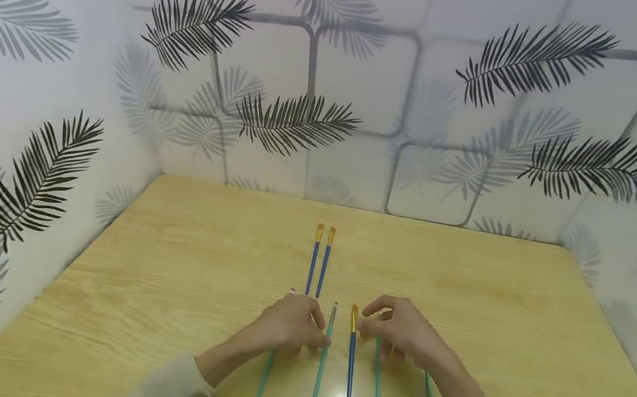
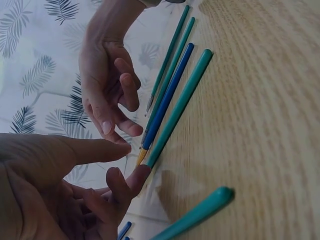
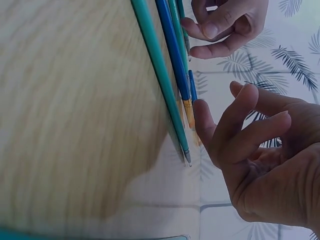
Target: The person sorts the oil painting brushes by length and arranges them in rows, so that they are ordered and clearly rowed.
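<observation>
My L hand [image 1: 290,322] & R hand [image 1: 403,328]: fingers loosely apart, at green brushes [image 1: 318,381]; 2 blue brushes [image 1: 312,264] nearer table [image 1: 192,234] back edge, wide margins L/R.

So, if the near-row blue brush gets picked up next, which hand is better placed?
Probably the right hand: its fingers look empty and are right beside the orange bristles of the blue brush, while the left hand is at the green brush to its left.

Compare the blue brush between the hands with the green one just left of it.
Handle: blue on the blue brush, green on the green brush.
Ferrule: gold on the blue brush, silvery on the green brush.
Lean: blue brush's far end slightly left, green brush's slightly right.
Shared: both slim, ferrule at the far end.
</observation>
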Demonstrator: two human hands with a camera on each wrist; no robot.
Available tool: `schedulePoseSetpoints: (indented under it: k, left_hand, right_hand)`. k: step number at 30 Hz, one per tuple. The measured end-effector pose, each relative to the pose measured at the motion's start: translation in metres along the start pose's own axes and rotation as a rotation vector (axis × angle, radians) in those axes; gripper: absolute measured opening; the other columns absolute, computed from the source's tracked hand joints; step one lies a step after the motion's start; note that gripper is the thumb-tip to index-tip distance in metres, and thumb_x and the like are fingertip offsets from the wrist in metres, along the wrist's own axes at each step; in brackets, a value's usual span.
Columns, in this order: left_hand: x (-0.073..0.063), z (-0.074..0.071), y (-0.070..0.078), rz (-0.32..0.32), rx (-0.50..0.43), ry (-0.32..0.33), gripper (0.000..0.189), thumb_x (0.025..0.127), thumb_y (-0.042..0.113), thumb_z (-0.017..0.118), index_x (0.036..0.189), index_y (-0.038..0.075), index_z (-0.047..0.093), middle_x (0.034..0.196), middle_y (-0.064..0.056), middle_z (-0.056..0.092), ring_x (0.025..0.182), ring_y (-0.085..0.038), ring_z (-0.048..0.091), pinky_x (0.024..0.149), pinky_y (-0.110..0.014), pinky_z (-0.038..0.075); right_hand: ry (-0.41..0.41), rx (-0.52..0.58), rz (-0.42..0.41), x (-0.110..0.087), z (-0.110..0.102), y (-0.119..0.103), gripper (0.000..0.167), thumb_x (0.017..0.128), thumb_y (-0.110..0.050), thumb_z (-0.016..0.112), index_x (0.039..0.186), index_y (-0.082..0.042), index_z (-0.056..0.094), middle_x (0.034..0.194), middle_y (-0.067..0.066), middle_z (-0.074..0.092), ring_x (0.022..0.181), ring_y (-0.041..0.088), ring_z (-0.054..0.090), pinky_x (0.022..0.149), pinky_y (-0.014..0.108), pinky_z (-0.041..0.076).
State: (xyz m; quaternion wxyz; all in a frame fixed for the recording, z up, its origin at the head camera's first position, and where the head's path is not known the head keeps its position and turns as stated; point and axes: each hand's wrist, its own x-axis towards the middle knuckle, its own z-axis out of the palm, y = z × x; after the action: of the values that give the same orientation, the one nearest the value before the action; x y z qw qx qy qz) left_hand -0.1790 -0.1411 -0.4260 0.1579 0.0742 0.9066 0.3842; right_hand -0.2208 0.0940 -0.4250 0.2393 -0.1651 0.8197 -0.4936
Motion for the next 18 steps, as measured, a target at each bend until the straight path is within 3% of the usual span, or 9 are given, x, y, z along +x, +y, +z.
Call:
schedulePoseSetpoints:
  k: [7,11,18]
  left_hand:
    - [0.003,0.007,0.003,0.026,0.105,-0.029,0.020,0.080,0.024,0.078,0.065,0.013,0.070,0.062,0.007,0.070,0.046,-0.016,0.062,0.039,-0.016,0.035]
    - [0.001,0.008,0.002,0.031,0.132,-0.020,0.022,0.080,0.024,0.079,0.062,0.015,0.069,0.057,0.006,0.068,0.045,-0.015,0.061,0.039,-0.015,0.034]
    - [-0.003,0.010,0.002,0.020,0.133,0.016,0.026,0.075,0.023,0.082,0.061,0.009,0.065,0.053,-0.003,0.065,0.044,-0.013,0.061,0.038,-0.016,0.032]
  right_hand:
    - [0.006,-0.009,0.036,-0.004,0.003,0.000,0.043,0.091,-0.027,0.071,0.120,0.001,0.057,0.092,0.013,0.074,0.042,0.012,0.052,0.037,0.019,0.030]
    - [0.005,-0.014,0.042,-0.002,0.008,0.000,0.042,0.089,-0.026,0.072,0.118,0.001,0.057,0.089,0.012,0.074,0.041,0.012,0.052,0.037,0.018,0.030]
    - [-0.013,-0.026,0.015,0.003,0.013,-0.004,0.042,0.090,-0.027,0.073,0.116,0.002,0.059,0.086,0.011,0.075,0.040,0.010,0.051,0.037,0.017,0.030]
